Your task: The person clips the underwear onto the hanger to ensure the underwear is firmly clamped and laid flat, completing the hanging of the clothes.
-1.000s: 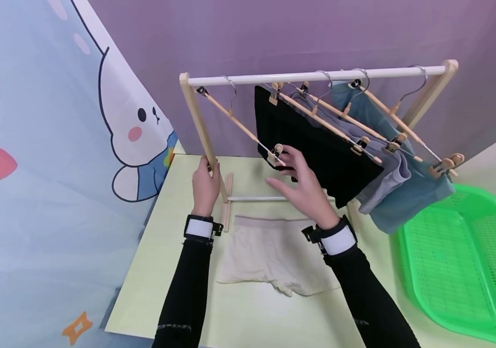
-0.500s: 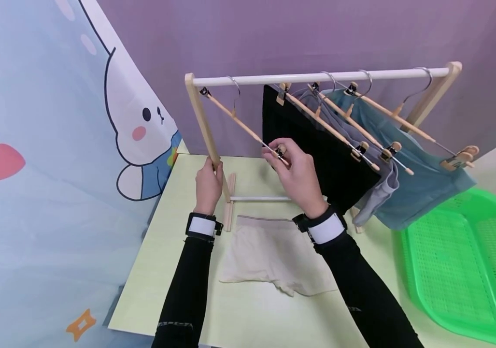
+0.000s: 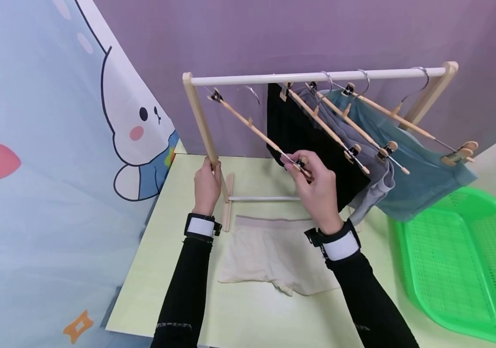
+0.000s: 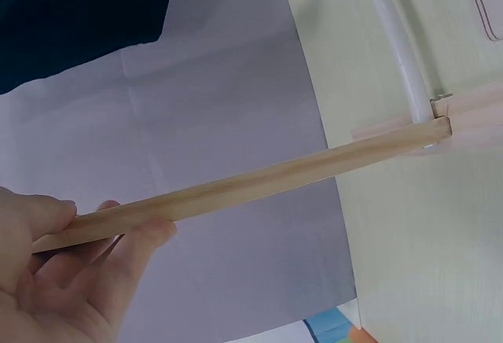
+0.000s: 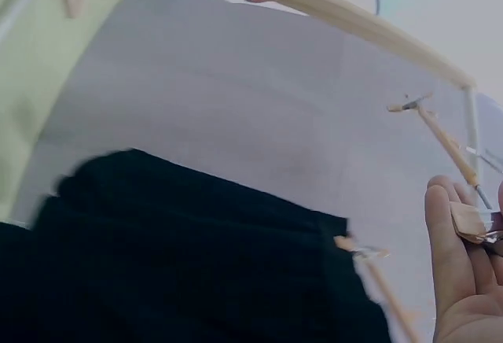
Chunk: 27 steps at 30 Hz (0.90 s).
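My left hand (image 3: 206, 188) grips the wooden side post (image 3: 200, 118) of a small clothes rack; the left wrist view shows the thumb and fingers around that post (image 4: 259, 189). With my right hand (image 3: 317, 193) I pinch the clip (image 5: 470, 222) at the near end of a wooden clip hanger (image 3: 252, 126). No garment hangs from this hanger, and its metal hook shows below the white rail (image 3: 269, 79). Pale shorts (image 3: 274, 256) lie flat on the table (image 3: 152, 285) under my hands. Black cloth (image 3: 297, 133) hangs just behind my right hand.
Farther right on the rail hang a grey garment (image 3: 375, 181) and a teal one (image 3: 426, 183), each clipped to a hanger. A green basket (image 3: 407, 285) stands at the right. A purple backdrop (image 3: 317, 34) is behind the rack.
My right hand has taken hold of the hanger's near clip and drawn the hanger toward me and right; its hook has left the rail. My left hand has stayed on the post.
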Each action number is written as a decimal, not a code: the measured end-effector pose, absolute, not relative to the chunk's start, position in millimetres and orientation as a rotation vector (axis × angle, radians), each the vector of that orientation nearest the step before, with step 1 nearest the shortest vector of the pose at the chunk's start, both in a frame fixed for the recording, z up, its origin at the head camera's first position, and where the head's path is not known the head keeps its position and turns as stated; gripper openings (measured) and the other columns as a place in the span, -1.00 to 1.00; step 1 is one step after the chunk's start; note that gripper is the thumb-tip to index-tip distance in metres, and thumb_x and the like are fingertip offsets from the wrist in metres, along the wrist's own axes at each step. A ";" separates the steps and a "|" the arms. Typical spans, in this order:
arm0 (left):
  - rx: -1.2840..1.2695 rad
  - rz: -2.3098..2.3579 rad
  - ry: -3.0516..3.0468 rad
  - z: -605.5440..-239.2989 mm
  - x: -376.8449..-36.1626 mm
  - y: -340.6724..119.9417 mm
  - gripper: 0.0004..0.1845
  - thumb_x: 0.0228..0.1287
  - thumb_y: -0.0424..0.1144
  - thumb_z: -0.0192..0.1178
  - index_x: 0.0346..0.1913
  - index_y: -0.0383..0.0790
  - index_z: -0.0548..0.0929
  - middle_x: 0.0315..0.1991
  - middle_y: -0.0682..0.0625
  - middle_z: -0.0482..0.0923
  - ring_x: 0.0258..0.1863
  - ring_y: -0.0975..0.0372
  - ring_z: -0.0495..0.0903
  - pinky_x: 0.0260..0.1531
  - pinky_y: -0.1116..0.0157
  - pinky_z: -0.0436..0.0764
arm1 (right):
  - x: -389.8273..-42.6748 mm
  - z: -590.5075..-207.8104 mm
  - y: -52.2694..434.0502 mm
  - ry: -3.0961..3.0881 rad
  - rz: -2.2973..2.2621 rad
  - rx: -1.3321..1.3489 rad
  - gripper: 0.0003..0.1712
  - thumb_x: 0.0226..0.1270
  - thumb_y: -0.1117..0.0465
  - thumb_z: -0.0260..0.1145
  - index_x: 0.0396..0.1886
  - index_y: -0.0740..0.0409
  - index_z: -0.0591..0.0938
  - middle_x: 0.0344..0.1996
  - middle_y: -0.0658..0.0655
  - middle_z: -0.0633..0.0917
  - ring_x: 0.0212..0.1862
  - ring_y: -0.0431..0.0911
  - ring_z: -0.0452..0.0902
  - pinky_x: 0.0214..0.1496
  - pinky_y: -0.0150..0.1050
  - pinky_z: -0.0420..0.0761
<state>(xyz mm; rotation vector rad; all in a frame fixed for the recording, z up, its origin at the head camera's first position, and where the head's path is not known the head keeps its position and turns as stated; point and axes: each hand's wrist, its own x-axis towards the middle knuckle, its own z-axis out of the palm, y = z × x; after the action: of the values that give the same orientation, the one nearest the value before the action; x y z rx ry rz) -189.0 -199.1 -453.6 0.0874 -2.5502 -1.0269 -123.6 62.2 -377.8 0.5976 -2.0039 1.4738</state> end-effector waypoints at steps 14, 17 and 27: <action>0.093 -1.136 -2.504 -454.2 -187.3 -200.5 -0.74 0.52 -0.22 0.08 0.07 -0.32 0.58 0.00 -0.30 0.67 0.01 -0.10 0.68 -0.14 0.02 0.70 | -99.0 -473.2 115.7 -2.265 2.001 0.296 -0.73 0.47 0.16 0.26 -0.06 0.30 0.57 -0.07 0.27 0.75 -0.10 -0.20 0.72 -0.06 -0.43 0.63; 0.098 -1.135 -2.507 -454.0 -187.6 -200.7 -0.74 0.52 -0.20 0.08 0.07 -0.32 0.58 0.00 -0.30 0.67 0.01 -0.09 0.68 -0.14 0.03 0.71 | -95.4 -489.7 128.3 -2.373 2.091 0.239 -0.65 0.49 0.08 0.23 -0.05 0.31 0.56 -0.05 0.27 0.73 -0.10 -0.20 0.71 -0.03 -0.37 0.65; 0.099 -1.142 -2.497 -455.0 -188.7 -199.7 -0.74 0.52 -0.22 0.08 0.07 -0.32 0.59 0.00 -0.30 0.67 0.02 -0.10 0.68 -0.12 0.03 0.70 | -114.1 -554.2 150.3 -2.386 2.607 0.338 -0.51 0.61 0.08 0.04 -0.10 0.55 0.45 -0.01 0.42 0.67 -0.10 -0.11 0.74 0.04 -0.26 0.67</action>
<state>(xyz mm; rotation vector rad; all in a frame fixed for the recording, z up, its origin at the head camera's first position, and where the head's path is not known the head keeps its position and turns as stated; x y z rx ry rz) -188.7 -199.7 -455.0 0.0990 -2.4973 -1.1418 -114.1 150.3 -554.2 0.3385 -2.3856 2.6070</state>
